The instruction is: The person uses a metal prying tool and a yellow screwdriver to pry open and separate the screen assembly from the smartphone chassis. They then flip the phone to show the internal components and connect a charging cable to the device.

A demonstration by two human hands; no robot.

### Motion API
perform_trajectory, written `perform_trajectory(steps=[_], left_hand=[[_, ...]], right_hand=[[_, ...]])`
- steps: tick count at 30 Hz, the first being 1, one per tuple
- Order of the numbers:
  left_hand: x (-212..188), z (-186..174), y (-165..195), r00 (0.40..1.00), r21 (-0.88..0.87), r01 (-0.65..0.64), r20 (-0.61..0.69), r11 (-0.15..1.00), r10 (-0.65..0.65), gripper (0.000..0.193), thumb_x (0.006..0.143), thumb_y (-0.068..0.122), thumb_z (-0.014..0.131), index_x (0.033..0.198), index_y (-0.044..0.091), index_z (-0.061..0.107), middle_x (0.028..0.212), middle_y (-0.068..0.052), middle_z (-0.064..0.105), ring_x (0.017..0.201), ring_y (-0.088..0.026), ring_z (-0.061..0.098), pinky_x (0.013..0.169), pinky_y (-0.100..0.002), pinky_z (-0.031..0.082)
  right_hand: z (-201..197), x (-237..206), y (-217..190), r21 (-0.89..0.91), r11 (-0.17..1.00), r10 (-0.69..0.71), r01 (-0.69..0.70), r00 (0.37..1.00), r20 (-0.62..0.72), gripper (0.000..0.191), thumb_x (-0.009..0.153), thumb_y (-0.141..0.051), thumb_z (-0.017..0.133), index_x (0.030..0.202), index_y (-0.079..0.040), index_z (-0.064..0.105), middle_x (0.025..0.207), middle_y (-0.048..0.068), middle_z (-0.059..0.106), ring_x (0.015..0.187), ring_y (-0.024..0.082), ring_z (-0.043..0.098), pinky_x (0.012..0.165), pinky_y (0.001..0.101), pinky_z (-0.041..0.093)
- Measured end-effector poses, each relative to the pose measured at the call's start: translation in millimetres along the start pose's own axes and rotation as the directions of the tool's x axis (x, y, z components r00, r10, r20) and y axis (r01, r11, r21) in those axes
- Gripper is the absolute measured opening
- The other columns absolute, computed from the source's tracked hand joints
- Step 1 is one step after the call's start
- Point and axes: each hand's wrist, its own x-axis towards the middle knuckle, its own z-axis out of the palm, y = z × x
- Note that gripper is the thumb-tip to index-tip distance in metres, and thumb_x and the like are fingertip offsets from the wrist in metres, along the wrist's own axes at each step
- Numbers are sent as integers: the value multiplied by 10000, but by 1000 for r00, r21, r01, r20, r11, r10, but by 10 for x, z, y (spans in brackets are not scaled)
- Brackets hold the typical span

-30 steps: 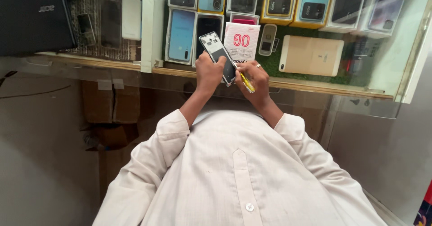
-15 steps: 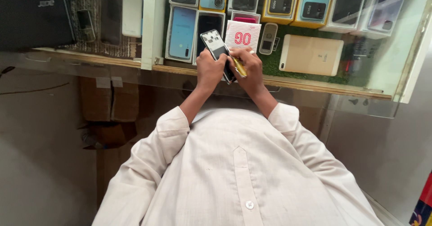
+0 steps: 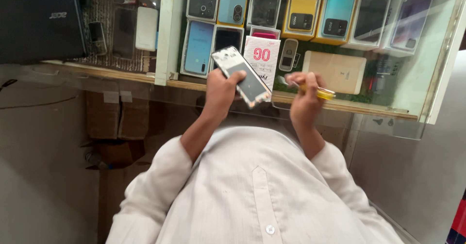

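My left hand (image 3: 219,92) grips an opened phone (image 3: 241,77) with its back cover off, showing the white inner frame and a dark battery, tilted diagonally above a glass counter. My right hand (image 3: 305,100) is closed around a yellow-handled screwdriver (image 3: 318,92), whose thin metal tip points left toward the phone. The two hands are a short gap apart. I wear a white buttoned shirt (image 3: 252,190).
Under the glass counter (image 3: 378,113) lie several boxed phones, a white and pink card (image 3: 262,59), a beige box (image 3: 335,71), a small keypad phone (image 3: 290,54) and a white power bank (image 3: 146,28). A black laptop (image 3: 39,20) sits top left. Cardboard boxes (image 3: 116,122) stand below.
My right hand has pulled the screwdriver away from the phone to the right, so the hands have separated. The left hand still holds the phone.
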Motion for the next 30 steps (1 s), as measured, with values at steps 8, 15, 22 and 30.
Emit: perform_trajectory(steps=[8, 15, 22, 30], left_hand=[[-1448, 120, 1106, 949, -19, -61, 307, 998, 64, 421, 881, 168, 750, 1197, -84, 633, 1057, -125, 736, 943, -149, 708, 869, -288, 590], [-1423, 240, 1309, 936, -60, -67, 341, 996, 83, 428, 930, 137, 714, 1269, -67, 549, 1068, -130, 728, 950, -152, 720, 866, -287, 607], [-1205, 122, 1012, 935, -102, 117, 346, 988, -75, 490, 895, 135, 722, 1308, -77, 563, 1139, -125, 704, 1022, -152, 678, 912, -298, 566], [-1187, 69, 850, 930, -143, 132, 360, 981, -72, 522, 908, 159, 752, 1332, -63, 544, 1169, -113, 688, 1051, -141, 668, 930, -294, 573]], right_hand=[[-337, -251, -1235, 379, 816, 371, -438, 898, 239, 233, 1090, -156, 646, 932, -30, 530, 744, 18, 434, 644, 122, 373, 601, 273, 314], [-329, -267, -1737, 204, 689, 542, -696, 680, 494, 484, 924, -391, 774, 919, 67, 619, 766, 71, 581, 653, 129, 477, 574, 283, 365], [-343, -239, -1641, 264, 304, 739, -915, 402, 540, 344, 965, -249, 693, 789, 18, 565, 659, 77, 585, 530, 92, 452, 467, 244, 331], [-306, -194, -1701, 243, 345, 764, -907, 421, 488, 344, 1031, -236, 594, 813, 29, 577, 664, 116, 604, 525, 124, 504, 453, 247, 325]])
